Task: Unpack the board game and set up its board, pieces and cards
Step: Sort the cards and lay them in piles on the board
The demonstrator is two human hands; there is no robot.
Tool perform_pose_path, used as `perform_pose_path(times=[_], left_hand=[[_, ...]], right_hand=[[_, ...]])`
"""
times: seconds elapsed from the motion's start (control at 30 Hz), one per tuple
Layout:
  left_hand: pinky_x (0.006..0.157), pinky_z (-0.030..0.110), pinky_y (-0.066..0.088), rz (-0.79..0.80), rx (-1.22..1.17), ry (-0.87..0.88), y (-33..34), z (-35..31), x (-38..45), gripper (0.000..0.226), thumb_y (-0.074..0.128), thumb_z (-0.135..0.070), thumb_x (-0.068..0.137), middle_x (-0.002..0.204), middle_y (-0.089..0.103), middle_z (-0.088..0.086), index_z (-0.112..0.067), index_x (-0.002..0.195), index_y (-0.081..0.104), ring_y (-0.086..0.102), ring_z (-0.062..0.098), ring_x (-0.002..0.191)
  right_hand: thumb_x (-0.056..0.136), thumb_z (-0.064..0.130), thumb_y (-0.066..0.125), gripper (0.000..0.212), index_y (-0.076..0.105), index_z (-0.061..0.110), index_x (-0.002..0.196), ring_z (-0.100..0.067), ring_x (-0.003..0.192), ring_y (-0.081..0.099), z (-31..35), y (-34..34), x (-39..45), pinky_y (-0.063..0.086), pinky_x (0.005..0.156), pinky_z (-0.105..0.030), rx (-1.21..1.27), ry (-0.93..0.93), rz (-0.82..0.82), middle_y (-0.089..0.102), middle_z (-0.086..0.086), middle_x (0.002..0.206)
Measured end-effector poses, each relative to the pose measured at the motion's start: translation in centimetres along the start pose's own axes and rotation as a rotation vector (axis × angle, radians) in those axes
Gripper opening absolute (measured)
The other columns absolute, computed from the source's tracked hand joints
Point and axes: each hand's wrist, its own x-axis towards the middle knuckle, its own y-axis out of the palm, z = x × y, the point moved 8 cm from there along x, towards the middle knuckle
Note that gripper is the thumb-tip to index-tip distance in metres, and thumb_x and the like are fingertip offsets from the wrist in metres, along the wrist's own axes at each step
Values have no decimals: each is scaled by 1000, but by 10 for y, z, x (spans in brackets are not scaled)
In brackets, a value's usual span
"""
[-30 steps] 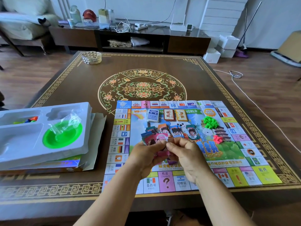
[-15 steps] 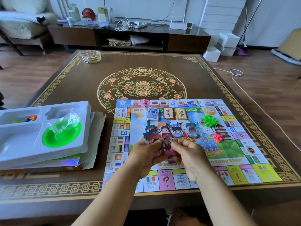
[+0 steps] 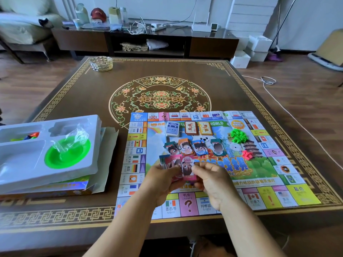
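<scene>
1. Head view: our left hand (image 3: 163, 179) grips a fanned stack of play money (image 3: 171, 162), fingers curled round its lower edge, over the near half of the game board (image 3: 274, 182).
2. Our right hand (image 3: 211, 179) pinches a single pink note (image 3: 187, 166) at the front of the fan. A second ago the notes lay bunched low between both hands; now this one stands raised and face-on, so we judge it is being peeled off for sorting.
3. Just beyond the fingers, four sorted money piles (image 3: 196, 146) lie in a row; farther off sit three card decks (image 3: 191, 128).
4. To the right of the fingers lie green houses (image 3: 238, 135) and red pieces (image 3: 247, 155).
5. Well left of the fingers, the white tray (image 3: 24, 164) rests on the surface (image 3: 74, 93), holding a green dish (image 3: 68, 154).
</scene>
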Motion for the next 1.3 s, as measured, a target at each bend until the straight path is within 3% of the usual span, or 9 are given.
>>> perform_pose_path(times=[0.23, 0.5, 0.67, 0.77, 0.87, 0.93, 1.03, 1.17, 1.3], left_hand=[[65, 28, 58, -31, 47, 21, -5, 0, -1, 10, 65, -10, 87, 80, 69, 12, -4, 95, 66, 67, 17, 66], [72, 33, 58, 130, -99, -18, -5, -7, -16, 23, 56, -19, 93, 97, 70, 20, 1, 104, 63, 68, 25, 85], [55, 26, 57, 88, -51, 30, -17, -17, -26, 11, 59, -9, 90, 86, 70, 14, -1, 97, 62, 69, 21, 73], [54, 25, 57, 30, -19, 48, -27, -20, -30, 8, 62, -9, 88, 87, 69, 13, -4, 95, 62, 67, 21, 73], [54, 25, 57, -3, -20, 57, -38, -23, -32, 8, 63, -10, 88, 81, 67, 11, -4, 92, 62, 65, 19, 70], [58, 27, 58, -25, -41, 54, -46, -24, -30, 9, 60, -9, 90, 78, 66, 11, -1, 94, 62, 64, 20, 69], [69, 32, 57, -41, -26, 30, -55, -22, -29, 9, 51, 0, 92, 88, 65, 16, 0, 98, 59, 65, 25, 77], [64, 29, 57, -29, -13, 24, -57, -19, -33, 14, 44, 2, 95, 89, 66, 16, -2, 98, 57, 66, 24, 76], [64, 28, 58, -41, -29, 29, -61, -19, -32, 13, 46, 2, 95, 90, 65, 15, -3, 99, 57, 68, 24, 78]], right_hand=[[85, 8, 66, 11, 66, 14, 77, -14, 64, 59, 1, 10, -4, 46, 52, -22, 2, 10, 43, 66, -3, 72], [87, 11, 64, 18, 63, 16, 70, -6, 49, 56, 8, 16, -9, 40, 44, -18, -37, 3, 34, 63, 0, 62], [87, 8, 63, 18, 62, 13, 69, -1, 40, 53, 15, 25, -17, 37, 36, -13, -69, -56, 42, 61, 0, 60], [85, 11, 67, 15, 64, 16, 72, -10, 54, 55, 15, 34, -20, 41, 41, -16, -94, -54, 53, 64, 0, 66], [85, 11, 68, 15, 64, 16, 71, -8, 47, 51, 20, 32, -19, 42, 41, -18, -115, -72, 14, 63, 1, 63], [84, 12, 68, 16, 64, 17, 70, -10, 46, 53, 25, 24, -13, 49, 47, -24, -238, -126, -73, 64, 2, 66], [83, 16, 68, 12, 65, 17, 71, -19, 66, 63, 24, 24, -3, 55, 66, -35, -549, -173, -156, 70, -2, 77], [83, 18, 64, 12, 64, 19, 71, -19, 77, 61, 15, 44, 3, 42, 64, -23, -804, -165, -151, 69, 1, 84], [86, 19, 60, 11, 64, 19, 76, -19, 80, 61, 15, 53, 4, 41, 65, -23, -970, -184, -197, 70, 2, 89]])
